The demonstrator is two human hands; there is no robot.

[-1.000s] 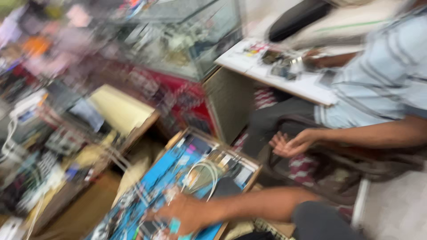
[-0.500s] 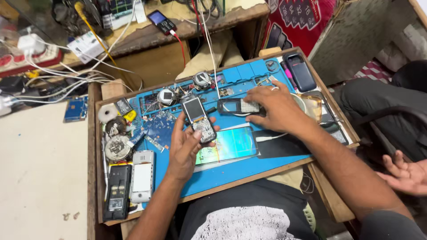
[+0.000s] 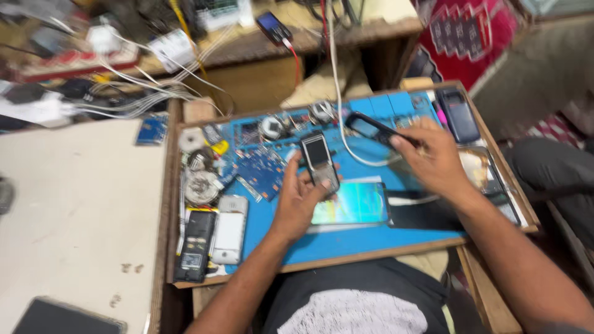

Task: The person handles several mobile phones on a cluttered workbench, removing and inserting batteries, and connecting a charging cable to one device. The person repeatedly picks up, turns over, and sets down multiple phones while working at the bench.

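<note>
My left hand (image 3: 299,199) holds a small grey bar phone (image 3: 320,162) upright over the blue work mat (image 3: 346,238). My right hand (image 3: 435,162) grips a black phone front frame (image 3: 370,128) by its near end and lifts it above the mat, to the right of the phone. A shiny phone screen panel (image 3: 351,203) lies flat on the mat just under both hands. A white cable (image 3: 337,93) runs down from the shelf and curls beneath the frame.
A wooden tray (image 3: 172,204) bears the mat. Two opened phones (image 3: 213,235), tape rolls (image 3: 199,185) and a circuit board (image 3: 260,168) lie on its left. A dark phone (image 3: 459,114) rests at the far right. A white table (image 3: 74,216) stands left, a cluttered shelf (image 3: 260,37) behind.
The view swung from a blurred look across the shop down to the tray. Since half a second ago my right hand has raised the black frame off the mat.
</note>
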